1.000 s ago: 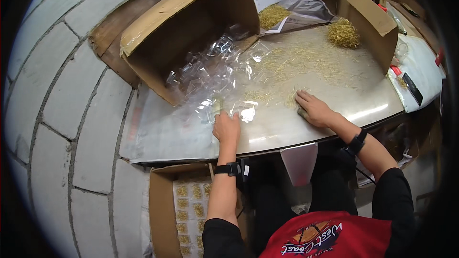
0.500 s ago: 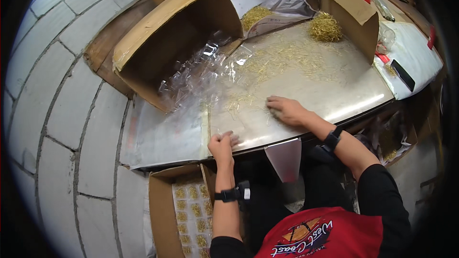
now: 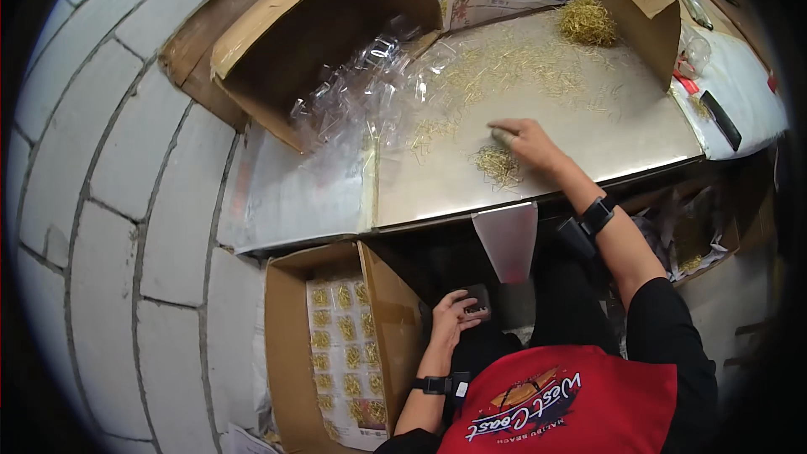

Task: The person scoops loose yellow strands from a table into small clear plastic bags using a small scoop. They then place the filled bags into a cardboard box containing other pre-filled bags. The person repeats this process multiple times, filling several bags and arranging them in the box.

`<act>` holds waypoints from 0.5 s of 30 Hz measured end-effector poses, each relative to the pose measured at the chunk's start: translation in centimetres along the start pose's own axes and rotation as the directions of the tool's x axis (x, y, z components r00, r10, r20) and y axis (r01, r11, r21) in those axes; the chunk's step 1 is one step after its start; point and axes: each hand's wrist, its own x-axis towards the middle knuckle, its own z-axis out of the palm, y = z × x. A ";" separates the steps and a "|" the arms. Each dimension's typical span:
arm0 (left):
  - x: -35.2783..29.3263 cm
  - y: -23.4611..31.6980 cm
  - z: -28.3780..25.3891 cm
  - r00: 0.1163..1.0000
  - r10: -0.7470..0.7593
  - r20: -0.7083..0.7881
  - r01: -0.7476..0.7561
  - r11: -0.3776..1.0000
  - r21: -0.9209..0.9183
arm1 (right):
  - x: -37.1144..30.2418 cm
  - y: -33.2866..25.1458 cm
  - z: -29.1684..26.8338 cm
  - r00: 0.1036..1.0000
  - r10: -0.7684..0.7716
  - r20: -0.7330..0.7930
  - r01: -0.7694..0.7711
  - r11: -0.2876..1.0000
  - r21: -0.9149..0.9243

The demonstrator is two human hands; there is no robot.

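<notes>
While the left hand (image 3: pixel 447 318) clasps a small box (image 3: pixel 477 303), the right hand (image 3: pixel 531 145), loosely extended, apparently gathers golden wires (image 3: pixel 498 168). Scooping would need tighter curling.

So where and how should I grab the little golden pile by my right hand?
The golden pile is probably best gathered at its dense middle, straight from above: it's a low heap of loose thin pieces, its top exposed, with little height for a side grip.
</notes>
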 end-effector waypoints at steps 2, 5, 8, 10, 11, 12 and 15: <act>1.5 -1.5 1.0 0.998 -0.047 0.034 0.047 0.999 0.007 | -0.2 0.1 -0.6 0.996 -0.091 -0.006 0.089 0.989 -0.121; 3.6 -3.0 2.4 1.000 -0.006 0.012 0.005 0.998 0.067 | -0.4 -1.1 3.6 0.961 -0.204 0.185 0.256 0.908 -0.331; 3.0 -1.2 5.7 0.988 0.028 0.154 -0.040 0.996 0.077 | -3.1 -0.6 7.8 0.925 -0.370 0.091 0.351 0.733 -0.583; 2.7 -1.2 6.8 0.971 0.041 0.235 -0.053 0.998 0.043 | -5.9 -1.1 9.6 0.916 -0.397 -0.046 0.271 0.701 -0.660; 2.3 -1.1 7.1 0.967 0.035 0.252 -0.042 0.999 0.022 | -7.0 -1.7 10.0 0.924 -0.379 -0.054 0.243 0.689 -0.682; 1.2 -0.8 7.2 0.960 -0.013 0.279 0.029 0.998 -0.054 | -8.9 -2.7 10.3 0.938 -0.341 -0.057 0.205 0.682 -0.702; 1.8 -1.6 6.5 0.935 0.007 0.355 0.054 0.986 -0.160 | -13.1 -6.0 7.3 0.954 -0.300 0.013 0.236 0.723 -0.649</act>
